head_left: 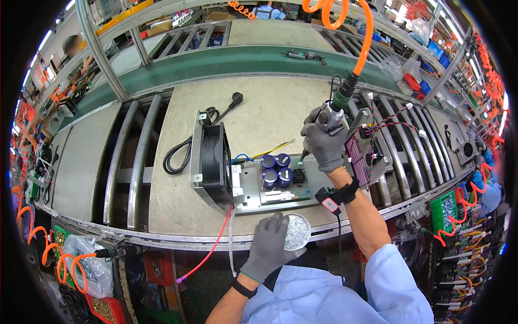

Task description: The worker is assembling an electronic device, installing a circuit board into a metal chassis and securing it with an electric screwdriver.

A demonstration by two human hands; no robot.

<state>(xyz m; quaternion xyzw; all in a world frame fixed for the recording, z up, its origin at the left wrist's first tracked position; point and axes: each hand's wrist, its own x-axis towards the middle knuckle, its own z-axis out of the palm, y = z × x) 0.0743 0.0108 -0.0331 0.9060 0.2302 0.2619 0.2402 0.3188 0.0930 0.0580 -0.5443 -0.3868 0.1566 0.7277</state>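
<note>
My right hand (324,141), in a grey glove, is wrapped round a pneumatic screwdriver (330,116) hanging from an orange coiled hose. Its tip points down at the circuit board (298,193), beside several dark blue capacitors (277,170). The board sits on a metal chassis (249,181) with a black fan (215,162) upright at its left end and a purple-edged board (356,159) at its right. Close to the bench's front edge, my gloved left hand (270,243) grips a round white cup (298,232) full of small silvery pieces, too small to name surely.
Metal rollers (141,156) flank the work plate (259,102) on both sides. A black power cord (183,154) lies behind the fan. Red and white wires (216,243) hang over the front edge. Beyond runs a green conveyor (216,63) with another tool on it. Bins of screws (447,210) stand at right.
</note>
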